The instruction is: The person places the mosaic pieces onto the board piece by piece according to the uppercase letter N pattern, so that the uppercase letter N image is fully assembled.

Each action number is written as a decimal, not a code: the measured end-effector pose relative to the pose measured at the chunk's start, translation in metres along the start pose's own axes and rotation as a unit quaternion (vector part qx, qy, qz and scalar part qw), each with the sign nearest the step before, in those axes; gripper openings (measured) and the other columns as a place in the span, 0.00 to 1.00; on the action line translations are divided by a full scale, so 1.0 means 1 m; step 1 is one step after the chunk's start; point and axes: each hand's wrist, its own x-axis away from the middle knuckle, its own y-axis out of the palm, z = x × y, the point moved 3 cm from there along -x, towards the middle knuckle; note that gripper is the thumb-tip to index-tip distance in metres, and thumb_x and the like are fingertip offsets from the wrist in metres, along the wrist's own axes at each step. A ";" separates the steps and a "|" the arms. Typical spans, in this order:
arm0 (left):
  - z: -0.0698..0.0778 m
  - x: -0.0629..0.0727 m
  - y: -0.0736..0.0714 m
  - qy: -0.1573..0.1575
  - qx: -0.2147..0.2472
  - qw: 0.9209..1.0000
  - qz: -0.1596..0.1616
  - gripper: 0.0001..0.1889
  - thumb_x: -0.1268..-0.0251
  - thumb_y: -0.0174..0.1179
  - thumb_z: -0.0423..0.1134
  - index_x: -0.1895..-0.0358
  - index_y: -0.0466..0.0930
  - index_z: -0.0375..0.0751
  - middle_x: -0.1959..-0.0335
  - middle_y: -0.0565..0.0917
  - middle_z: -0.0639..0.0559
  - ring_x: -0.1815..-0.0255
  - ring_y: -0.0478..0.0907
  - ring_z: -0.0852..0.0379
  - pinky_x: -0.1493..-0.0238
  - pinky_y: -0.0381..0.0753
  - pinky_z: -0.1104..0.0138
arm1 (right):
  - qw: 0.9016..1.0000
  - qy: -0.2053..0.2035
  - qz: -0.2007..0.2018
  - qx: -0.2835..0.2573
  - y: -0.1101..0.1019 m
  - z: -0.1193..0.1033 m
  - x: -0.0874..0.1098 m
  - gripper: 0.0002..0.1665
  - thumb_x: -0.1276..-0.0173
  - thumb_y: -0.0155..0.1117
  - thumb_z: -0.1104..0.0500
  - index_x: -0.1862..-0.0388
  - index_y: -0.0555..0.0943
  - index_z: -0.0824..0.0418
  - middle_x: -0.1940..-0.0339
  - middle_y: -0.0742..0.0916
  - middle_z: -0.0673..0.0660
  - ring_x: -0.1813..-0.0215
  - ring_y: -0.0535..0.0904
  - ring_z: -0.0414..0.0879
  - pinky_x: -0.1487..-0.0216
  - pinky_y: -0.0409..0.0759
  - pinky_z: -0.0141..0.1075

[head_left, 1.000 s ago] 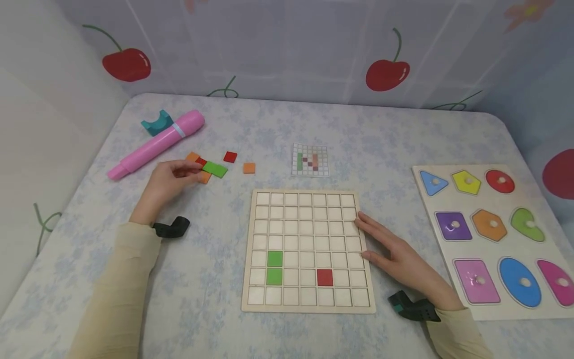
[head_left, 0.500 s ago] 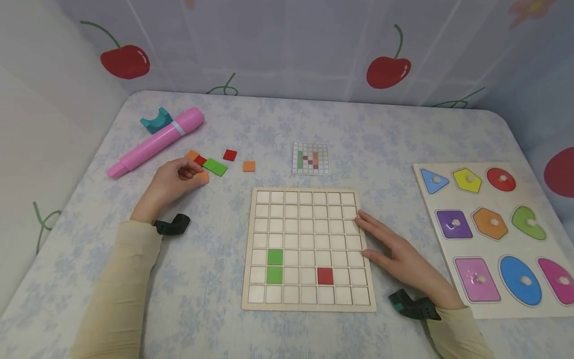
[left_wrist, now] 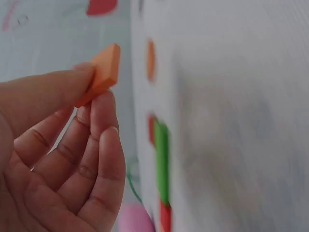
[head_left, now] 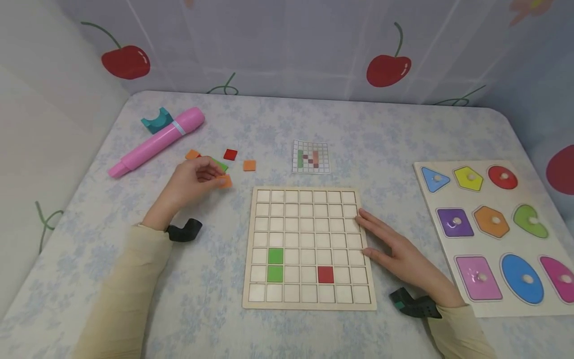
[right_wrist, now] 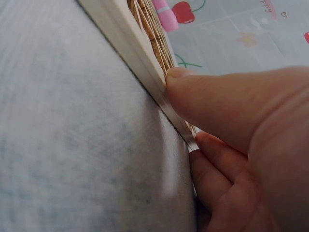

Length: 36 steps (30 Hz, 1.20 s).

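Note:
Between thumb and fingertips, my left hand (head_left: 193,180) pinches an orange square tile (left_wrist: 105,72), raised off the table in the left wrist view. Behind that hand lie loose tiles: a green tile (head_left: 219,164) partly hidden by the fingers, a red tile (head_left: 230,154) and two orange ones, one of them an orange tile (head_left: 249,165) farther right. A wooden grid board (head_left: 309,305) sits in front, with two green squares (head_left: 275,265) and a red square (head_left: 326,274) in its cells. My right hand (head_left: 396,254) rests with fingertips and thumb on the board's right edge.
Beyond the board lies a small printed grid card (head_left: 311,157) with coloured cells. A pink marker-shaped tube (head_left: 157,143) and a teal curved piece (head_left: 157,121) are at the back left. A shape puzzle board (head_left: 489,259) stands along the right.
My left hand has picked up the orange tile from the pile and carried it to the right, toward the grid board. The right hand has stayed at the board's edge.

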 end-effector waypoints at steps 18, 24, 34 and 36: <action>0.106 0.011 0.132 0.091 0.146 0.958 -0.229 0.07 0.44 0.66 0.32 0.61 0.84 0.39 0.67 0.82 0.55 0.68 0.80 0.62 0.61 0.78 0.68 | 1.000 0.009 -0.004 0.008 0.001 0.004 0.001 0.38 0.34 0.62 0.60 0.27 0.60 0.54 0.26 0.58 0.53 0.28 0.52 0.52 0.38 0.50 0.21; 0.099 0.014 0.154 0.068 0.122 0.959 -0.245 0.04 0.43 0.67 0.34 0.65 0.86 0.43 0.70 0.82 0.58 0.72 0.81 0.63 0.65 0.78 0.69 | 1.000 0.002 -0.001 0.014 0.002 0.004 0.000 0.38 0.35 0.63 0.61 0.27 0.60 0.54 0.26 0.58 0.53 0.28 0.52 0.51 0.38 0.50 0.21; 0.101 0.023 0.162 0.087 0.062 0.966 -0.236 0.03 0.43 0.66 0.32 0.67 0.87 0.43 0.71 0.84 0.59 0.72 0.78 0.69 0.65 0.76 0.72 | 1.000 0.000 0.000 0.012 0.002 0.005 0.000 0.38 0.35 0.63 0.62 0.28 0.61 0.55 0.26 0.58 0.53 0.28 0.52 0.49 0.39 0.50 0.21; 0.101 0.024 0.164 0.096 0.055 0.967 -0.228 0.02 0.44 0.66 0.32 0.68 0.87 0.42 0.72 0.84 0.59 0.72 0.78 0.69 0.65 0.76 0.72 | 1.000 -0.001 0.000 0.011 0.002 0.005 0.000 0.38 0.35 0.63 0.62 0.28 0.61 0.55 0.26 0.59 0.53 0.28 0.52 0.48 0.39 0.50 0.20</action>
